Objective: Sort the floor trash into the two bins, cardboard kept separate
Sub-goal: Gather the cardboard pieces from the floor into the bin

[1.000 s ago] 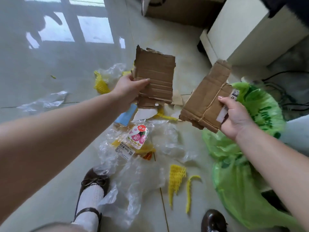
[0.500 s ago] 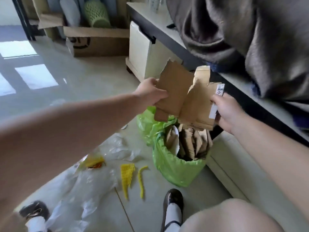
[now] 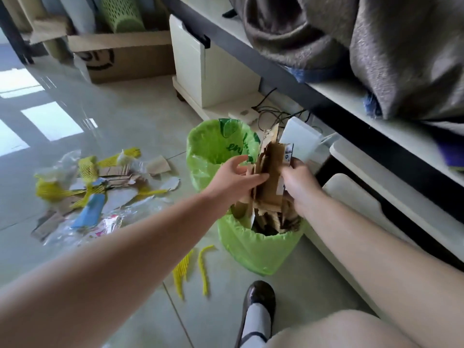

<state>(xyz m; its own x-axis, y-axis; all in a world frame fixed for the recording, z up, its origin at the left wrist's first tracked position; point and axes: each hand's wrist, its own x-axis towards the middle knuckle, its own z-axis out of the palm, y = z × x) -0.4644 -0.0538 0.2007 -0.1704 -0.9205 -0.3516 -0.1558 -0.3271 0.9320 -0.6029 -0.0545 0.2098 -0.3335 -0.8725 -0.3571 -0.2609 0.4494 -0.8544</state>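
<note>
Tile floor (image 3: 130,121), near bin (image 3: 251,244): right hand (image 3: 298,182) grips cardboard (image 3: 270,177) over it, left hand (image 3: 233,179) open, fingertips touching the cardboard.

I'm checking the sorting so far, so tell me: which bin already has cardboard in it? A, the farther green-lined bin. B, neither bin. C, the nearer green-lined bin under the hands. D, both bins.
C: torn cardboard pieces stand inside the nearer green-lined bin, where the right hand grips the cardboard sheets being lowered in, while the farther green-lined bin shows only its bare liner.
</note>
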